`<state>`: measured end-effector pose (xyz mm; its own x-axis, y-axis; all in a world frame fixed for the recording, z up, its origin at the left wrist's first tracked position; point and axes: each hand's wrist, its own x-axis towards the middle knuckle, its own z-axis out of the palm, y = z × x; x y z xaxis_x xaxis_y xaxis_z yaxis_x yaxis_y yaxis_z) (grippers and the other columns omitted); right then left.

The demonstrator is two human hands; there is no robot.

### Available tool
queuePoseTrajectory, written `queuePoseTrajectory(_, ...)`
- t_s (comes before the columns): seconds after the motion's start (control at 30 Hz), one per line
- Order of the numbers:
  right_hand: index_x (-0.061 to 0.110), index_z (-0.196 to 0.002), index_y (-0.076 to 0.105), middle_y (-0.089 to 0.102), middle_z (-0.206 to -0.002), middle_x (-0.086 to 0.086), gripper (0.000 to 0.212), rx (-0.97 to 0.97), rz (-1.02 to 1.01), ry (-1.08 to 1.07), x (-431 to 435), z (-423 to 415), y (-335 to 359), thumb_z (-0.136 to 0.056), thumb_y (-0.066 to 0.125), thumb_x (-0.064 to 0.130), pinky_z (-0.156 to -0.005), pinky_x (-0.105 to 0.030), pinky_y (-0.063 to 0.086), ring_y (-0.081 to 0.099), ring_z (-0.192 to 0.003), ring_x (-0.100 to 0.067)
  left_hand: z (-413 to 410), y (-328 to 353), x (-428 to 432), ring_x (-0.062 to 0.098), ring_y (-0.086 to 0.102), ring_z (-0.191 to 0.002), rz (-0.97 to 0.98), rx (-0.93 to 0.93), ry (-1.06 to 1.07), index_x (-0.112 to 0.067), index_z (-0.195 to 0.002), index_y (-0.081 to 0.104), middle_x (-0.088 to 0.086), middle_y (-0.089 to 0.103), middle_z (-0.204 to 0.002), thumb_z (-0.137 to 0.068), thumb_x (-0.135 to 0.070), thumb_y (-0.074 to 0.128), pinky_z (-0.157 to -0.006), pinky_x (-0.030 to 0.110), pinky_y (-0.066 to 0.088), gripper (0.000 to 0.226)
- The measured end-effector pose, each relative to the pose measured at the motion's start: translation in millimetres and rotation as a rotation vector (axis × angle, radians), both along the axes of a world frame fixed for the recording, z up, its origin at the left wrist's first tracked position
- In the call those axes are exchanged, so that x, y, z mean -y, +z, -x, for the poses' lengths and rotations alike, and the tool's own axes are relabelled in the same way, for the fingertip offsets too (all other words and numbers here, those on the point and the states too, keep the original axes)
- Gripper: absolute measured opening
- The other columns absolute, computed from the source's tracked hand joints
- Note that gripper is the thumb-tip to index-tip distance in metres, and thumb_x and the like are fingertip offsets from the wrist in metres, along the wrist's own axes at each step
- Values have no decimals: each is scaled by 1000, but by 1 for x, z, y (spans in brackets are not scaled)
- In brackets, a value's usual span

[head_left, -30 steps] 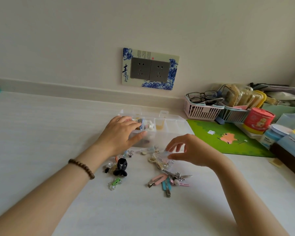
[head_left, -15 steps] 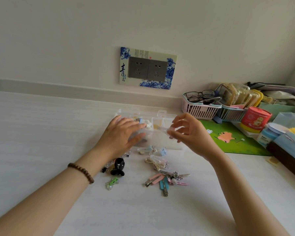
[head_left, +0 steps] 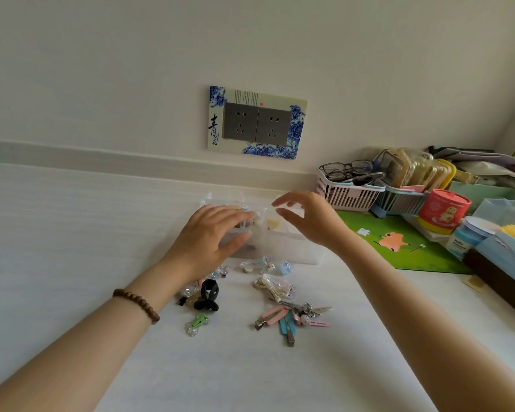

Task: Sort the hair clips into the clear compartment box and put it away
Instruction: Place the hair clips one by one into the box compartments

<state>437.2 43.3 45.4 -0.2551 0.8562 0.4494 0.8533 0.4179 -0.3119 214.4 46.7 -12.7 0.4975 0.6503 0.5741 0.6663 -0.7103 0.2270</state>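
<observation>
The clear compartment box (head_left: 280, 251) stands on the white table near the wall. My left hand (head_left: 211, 233) grips its left end, fingers over the top and thumb on the front wall. My right hand (head_left: 312, 221) hovers over the right compartments with thumb and fingers apart and nothing visible in it. Loose hair clips lie in front of the box: a black claw clip (head_left: 207, 295), a green clip (head_left: 198, 321), a bunch of pink and blue flat clips (head_left: 286, 319), clear clips (head_left: 275, 285) and a small blue one (head_left: 285, 266).
To the right lies a green mat (head_left: 399, 242). Behind it are a pink basket (head_left: 348, 194) holding glasses, a red tub (head_left: 442, 211) and stacked boxes and containers along the right edge. A wall socket (head_left: 256, 123) is above the box.
My right hand picked a clear clip from the pile, carried it up over the box, and now has its fingers apart with no clip in them. My left hand stayed on the box.
</observation>
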Motion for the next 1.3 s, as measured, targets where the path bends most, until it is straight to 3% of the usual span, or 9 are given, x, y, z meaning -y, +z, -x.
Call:
queuePoseTrajectory(0.07, 22, -101, 68, 67, -99, 14, 16, -115, -79, 18, 16, -2, 2, -88, 60, 23, -77, -21, 47, 59, -84, -3, 1, 1, 2, 5, 35, -128, 12, 65, -54, -36, -125, 51, -11, 49, -136, -85, -65, 26, -111, 27, 14, 55)
queuePoseTrajectory(0.17, 20, -96, 69, 67, -88, 17, 16, -207, 179, 147, 48, -8, 3, -83, 63, 28, -73, -18, 54, 65, -76, -1, -1, 1, 5, -2, 33, -126, 39, 107, -101, -39, -115, 59, -12, 48, -135, -81, -71, 30, -112, 30, 18, 56)
queuePoseTrajectory(0.27, 20, -92, 71, 70, -86, 15, 24, -75, 446, 176, 67, -16, -11, -79, 64, 38, -74, -15, 54, 65, -76, 0, -3, -1, 7, -1, 29, -129, 60, 85, -106, -41, -118, 57, -18, 39, -137, -80, -73, 27, -115, 32, 12, 58)
queuePoseTrajectory(0.47, 27, -89, 71, 70, -89, 8, 44, 8, 553, 120, 65, -19, -31, -65, 65, 63, -78, -27, 54, 62, -82, -10, -2, 2, 12, 0, 32, -131, 114, 22, -98, -46, -125, 48, -17, 43, -140, -86, -65, 22, -115, 35, 10, 50)
queuePoseTrajectory(0.8, 18, -78, 64, 66, -74, 10, 17, -229, 567, 164, 68, -8, -37, -73, 76, 28, -68, -17, 50, 59, -66, -3, 2, 7, 15, -8, 33, -120, 85, -36, -91, -45, -126, 47, -18, 48, -134, -87, -61, 22, -110, 30, 14, 49)
queuePoseTrajectory(0.93, 14, -82, 59, 67, -81, 0, 23, -306, 556, 156, 66, -7, -40, -71, 78, 21, -80, -32, 57, 64, -74, -11, 8, 13, 16, -10, 42, -112, 59, -30, -94, -41, -120, 56, -20, 57, -123, -89, -59, 25, -101, 30, 31, 47)
queuePoseTrajectory(1.03, 8, -85, 56, 67, -84, -4, 26, -435, 529, 176, 67, -5, -37, -72, 77, 15, -80, -34, 55, 66, -74, -18, 17, 20, 17, -7, 50, -105, 19, -26, -68, -37, -110, 64, -21, 63, -113, -88, -63, 23, -93, 13, 27, 53)
queuePoseTrajectory(1.17, 4, -87, 55, 69, -83, -5, 30, -717, 375, 225, 66, -2, -16, -67, 75, 15, -70, -25, 55, 66, -73, -19, 29, 25, 18, -4, 53, -100, 21, 19, -44, -33, -102, 69, -19, 67, -106, -86, -68, 16, -94, 7, 24, 65)
queuePoseTrajectory(1.3, 1, -88, 57, 71, -85, -6, 25, -685, 166, 167, 39, 5, 5, -72, 74, 9, -74, -21, 56, 69, -77, -15, 29, 26, 18, -14, 44, -96, 28, -5, -24, -36, -105, 67, -24, 63, -110, -84, -70, 15, -87, 5, 23, 66)
